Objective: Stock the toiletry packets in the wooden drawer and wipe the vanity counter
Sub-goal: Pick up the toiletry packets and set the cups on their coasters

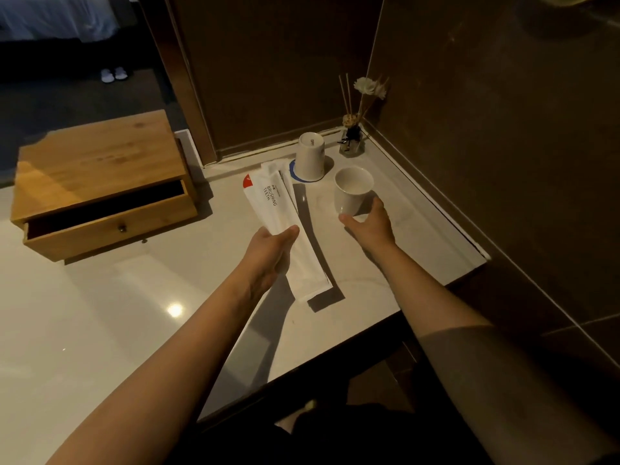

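My left hand (270, 253) grips a stack of long white toiletry packets (281, 216); the top one reads "BRUSHING TEETH" and has a red corner. The stack hangs just above the pale vanity counter (134, 297). To the left stands the wooden drawer box (97, 169), its drawer (110, 223) pulled partly out, dark inside. My right hand (369, 223) sits at the base of an upright white cup (352, 191), thumb and fingers around its lower part. Whether it grips the cup firmly I cannot tell.
A second white cup (310, 156) stands upside down on a blue-rimmed coaster behind the packets. A reed diffuser (351, 139) with a white flower is in the back corner. Dark walls close the counter at the back and right; its front edge runs diagonally at lower right.
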Motion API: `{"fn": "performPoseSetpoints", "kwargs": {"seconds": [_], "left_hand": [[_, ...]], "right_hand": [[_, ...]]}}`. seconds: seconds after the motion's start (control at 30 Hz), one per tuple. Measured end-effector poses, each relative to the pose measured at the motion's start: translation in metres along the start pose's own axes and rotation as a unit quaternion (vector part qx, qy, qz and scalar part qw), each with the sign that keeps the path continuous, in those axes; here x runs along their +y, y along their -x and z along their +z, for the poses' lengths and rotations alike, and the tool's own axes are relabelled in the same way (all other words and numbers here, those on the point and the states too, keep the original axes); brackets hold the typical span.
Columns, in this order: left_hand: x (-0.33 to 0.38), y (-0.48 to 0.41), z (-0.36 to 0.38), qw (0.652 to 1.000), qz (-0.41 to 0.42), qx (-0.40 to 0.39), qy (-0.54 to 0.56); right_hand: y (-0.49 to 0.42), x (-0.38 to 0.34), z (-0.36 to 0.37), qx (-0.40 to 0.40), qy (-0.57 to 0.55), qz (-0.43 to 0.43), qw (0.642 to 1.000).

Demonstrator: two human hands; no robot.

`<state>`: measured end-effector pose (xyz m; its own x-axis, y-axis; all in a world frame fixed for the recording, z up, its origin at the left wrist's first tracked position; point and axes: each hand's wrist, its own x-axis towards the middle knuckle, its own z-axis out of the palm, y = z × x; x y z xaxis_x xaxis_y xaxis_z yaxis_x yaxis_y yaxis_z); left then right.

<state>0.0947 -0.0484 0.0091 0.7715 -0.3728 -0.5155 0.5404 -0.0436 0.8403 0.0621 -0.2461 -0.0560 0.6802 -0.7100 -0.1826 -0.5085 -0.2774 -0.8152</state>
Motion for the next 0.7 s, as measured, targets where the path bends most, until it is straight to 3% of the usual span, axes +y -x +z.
{"fn": "performPoseSetpoints", "kwargs": {"seconds": [0.4, 0.53, 0.7], "left_hand": [[0.011, -0.033, 0.014, 0.997, -0.009, 0.072, 0.003], [0.013, -0.038, 0.010, 0.995, -0.005, 0.090, 0.028], [0.019, -0.040, 0.002, 0.991, 0.000, 0.124, 0.042]], "right_hand": [[-0.026, -0.016, 0.011, 0.034, 0.037, -0.068, 0.996], [-0.032, -0.021, 0.010, -0.014, 0.074, -0.121, 0.990], [-0.042, -0.031, 0.014, -0.116, 0.030, -0.096, 0.988]]}}
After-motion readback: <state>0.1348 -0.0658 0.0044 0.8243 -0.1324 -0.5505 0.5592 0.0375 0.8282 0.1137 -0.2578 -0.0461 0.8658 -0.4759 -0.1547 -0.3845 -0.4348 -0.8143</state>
